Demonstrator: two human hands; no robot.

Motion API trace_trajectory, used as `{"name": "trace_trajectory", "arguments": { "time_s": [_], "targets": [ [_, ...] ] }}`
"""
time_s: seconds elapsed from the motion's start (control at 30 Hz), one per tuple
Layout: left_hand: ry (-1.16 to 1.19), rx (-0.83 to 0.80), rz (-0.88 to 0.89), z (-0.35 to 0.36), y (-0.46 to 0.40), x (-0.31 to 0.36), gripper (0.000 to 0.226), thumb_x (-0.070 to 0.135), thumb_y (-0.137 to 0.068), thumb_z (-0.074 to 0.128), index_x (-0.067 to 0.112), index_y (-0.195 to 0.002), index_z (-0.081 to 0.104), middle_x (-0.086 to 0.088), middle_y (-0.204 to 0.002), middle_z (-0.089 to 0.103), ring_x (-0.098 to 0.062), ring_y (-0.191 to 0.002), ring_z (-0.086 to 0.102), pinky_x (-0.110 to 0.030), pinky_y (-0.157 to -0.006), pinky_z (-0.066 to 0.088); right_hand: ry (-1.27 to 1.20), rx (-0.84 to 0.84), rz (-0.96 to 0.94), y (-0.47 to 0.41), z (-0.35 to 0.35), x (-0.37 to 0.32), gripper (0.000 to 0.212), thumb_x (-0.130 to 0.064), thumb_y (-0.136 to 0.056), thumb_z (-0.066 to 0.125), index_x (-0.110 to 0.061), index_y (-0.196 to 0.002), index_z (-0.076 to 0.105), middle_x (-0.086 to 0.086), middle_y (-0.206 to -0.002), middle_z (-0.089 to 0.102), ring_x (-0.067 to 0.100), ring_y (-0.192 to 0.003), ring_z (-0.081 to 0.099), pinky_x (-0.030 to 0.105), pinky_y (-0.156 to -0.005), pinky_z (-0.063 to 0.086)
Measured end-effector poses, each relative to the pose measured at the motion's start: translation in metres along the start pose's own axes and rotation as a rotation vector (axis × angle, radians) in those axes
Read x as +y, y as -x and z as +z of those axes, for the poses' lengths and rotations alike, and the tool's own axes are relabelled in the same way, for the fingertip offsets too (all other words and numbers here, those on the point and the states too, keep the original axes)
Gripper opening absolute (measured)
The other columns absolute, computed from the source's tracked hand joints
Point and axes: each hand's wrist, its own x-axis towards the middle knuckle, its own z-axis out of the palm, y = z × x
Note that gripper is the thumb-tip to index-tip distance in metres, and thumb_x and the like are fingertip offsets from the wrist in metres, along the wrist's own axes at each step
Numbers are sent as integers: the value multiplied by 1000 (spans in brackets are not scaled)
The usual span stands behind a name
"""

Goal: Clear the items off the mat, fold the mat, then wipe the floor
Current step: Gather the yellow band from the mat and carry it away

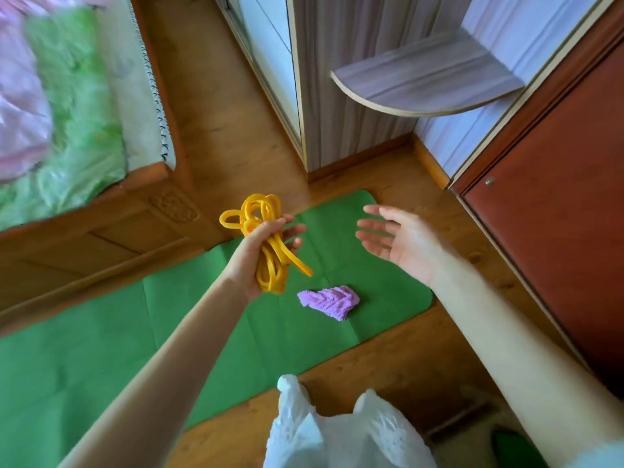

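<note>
Two hands: both raised over the far end of the mat (101,349).
Left hand (256,261): palm up, fingers (290,228) curled round the band (266,241), thumb pressed across the bundle.
Band: yellow, looped in a loose bunch; loops sticking out beyond the fingertips toward the bed (101,224), one tail hanging past the palm, all of it off the mat.
Right hand (401,244): released, fingers (371,231) spread and nearly straight, palm turned toward the left hand, holding nothing, well apart from the band.
Cloth (329,301): purple, crumpled, lying on the mat below and between the hands, touched by neither.
Mat: green, flat on the wooden floor (388,359), creases showing.
Shelf (429,82): rounded, on the wall above the corner.
</note>
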Motion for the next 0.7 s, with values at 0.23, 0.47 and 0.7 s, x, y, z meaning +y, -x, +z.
{"name": "trace_trajectory", "arguments": {
  "time_s": [0.23,0.47,0.7],
  "targets": [
    [61,84,87,10,155,78,13,12,-91,47,7,-94,58,-6,-74,70,-11,-55,65,-20,-51,53,23,-117,6,115,115,-69,19,-11,-95,43,-8,-97,62,7,-80,69,17,-68,69,25,-60,57],
    [187,177,257,-10,260,116,13,11,-93,47,5,-90,58,-8,-71,70,-12,-55,65,-19,-52,53,156,-221,-31,186,186,-79,22,-21,-96,44,-11,-97,64,4,-81,71,12,-64,65,21,-55,53],
    [252,280,339,-42,332,105,12,11,-93,50,6,-91,60,-9,-75,70,-12,-57,66,-20,-52,53,293,-341,0,226,224,-42,25,-24,-96,44,-11,-95,65,4,-79,71,10,-59,62,19,-53,51]
  ]
}}
